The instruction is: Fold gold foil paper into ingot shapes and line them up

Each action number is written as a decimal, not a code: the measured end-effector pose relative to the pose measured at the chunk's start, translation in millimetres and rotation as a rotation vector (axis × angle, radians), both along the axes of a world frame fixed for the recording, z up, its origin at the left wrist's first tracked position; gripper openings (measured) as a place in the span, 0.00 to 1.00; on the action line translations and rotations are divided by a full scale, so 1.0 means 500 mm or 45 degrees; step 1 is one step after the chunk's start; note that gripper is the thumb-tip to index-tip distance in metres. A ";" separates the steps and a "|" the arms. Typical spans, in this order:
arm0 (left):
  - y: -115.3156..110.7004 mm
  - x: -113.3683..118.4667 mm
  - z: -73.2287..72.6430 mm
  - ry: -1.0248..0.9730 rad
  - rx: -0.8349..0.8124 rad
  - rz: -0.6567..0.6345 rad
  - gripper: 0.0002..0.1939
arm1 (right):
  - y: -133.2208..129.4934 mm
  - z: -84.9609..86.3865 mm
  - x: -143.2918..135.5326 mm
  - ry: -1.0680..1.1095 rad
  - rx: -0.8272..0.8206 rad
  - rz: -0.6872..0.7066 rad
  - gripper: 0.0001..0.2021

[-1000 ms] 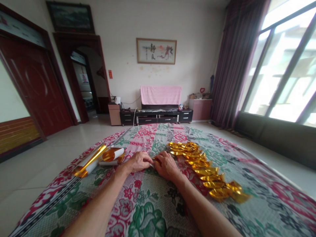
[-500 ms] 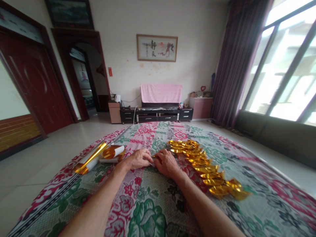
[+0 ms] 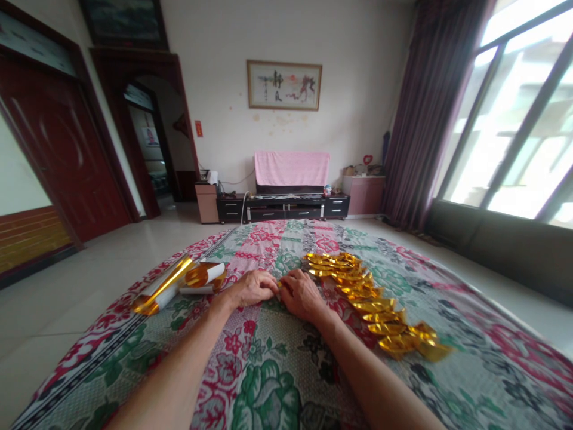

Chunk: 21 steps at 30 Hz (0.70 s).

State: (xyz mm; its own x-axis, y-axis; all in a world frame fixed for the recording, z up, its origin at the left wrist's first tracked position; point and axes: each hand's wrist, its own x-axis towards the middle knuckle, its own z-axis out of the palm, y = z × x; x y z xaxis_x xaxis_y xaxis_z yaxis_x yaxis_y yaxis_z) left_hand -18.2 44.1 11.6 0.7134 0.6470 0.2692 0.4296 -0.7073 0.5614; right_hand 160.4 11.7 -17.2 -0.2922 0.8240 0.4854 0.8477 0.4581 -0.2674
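Note:
Close together over the middle of the flowered tablecloth (image 3: 264,388), both my hands pinch a small piece of gold foil paper (image 3: 280,284), mostly hidden by the fingers. My left hand (image 3: 254,288) has its fingertips closed on the left side of the piece. On its right side, the fingers of my right hand (image 3: 301,292) are curled over it. A row of folded gold foil ingots (image 3: 376,307) lies to the right of my right hand. Left of my left hand are curled sheets of gold foil paper (image 3: 165,286) with white backs.
Beyond the table, a black TV cabinet (image 3: 286,210) stands at the wall, with a pink cloth (image 3: 292,168) draped over something on it. A purple curtain (image 3: 414,119) and a window are on the right; a red door (image 3: 67,131) is on the left.
My fingers have shifted slightly around the small piece, and a bit of its gold side now shows between them. The ingots and curled sheets stay where they were.

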 end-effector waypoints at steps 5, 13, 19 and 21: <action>0.003 0.002 -0.001 0.018 0.014 0.022 0.10 | 0.004 0.002 0.004 -0.002 -0.019 0.019 0.09; 0.009 0.007 -0.009 0.040 0.061 0.045 0.08 | 0.011 0.004 0.009 -0.020 -0.056 0.099 0.10; 0.015 0.011 -0.017 0.031 0.079 0.058 0.07 | 0.011 0.007 0.008 -0.037 -0.083 0.085 0.12; 0.015 0.013 -0.019 0.028 0.092 0.069 0.07 | 0.010 0.008 0.009 -0.036 -0.088 0.091 0.12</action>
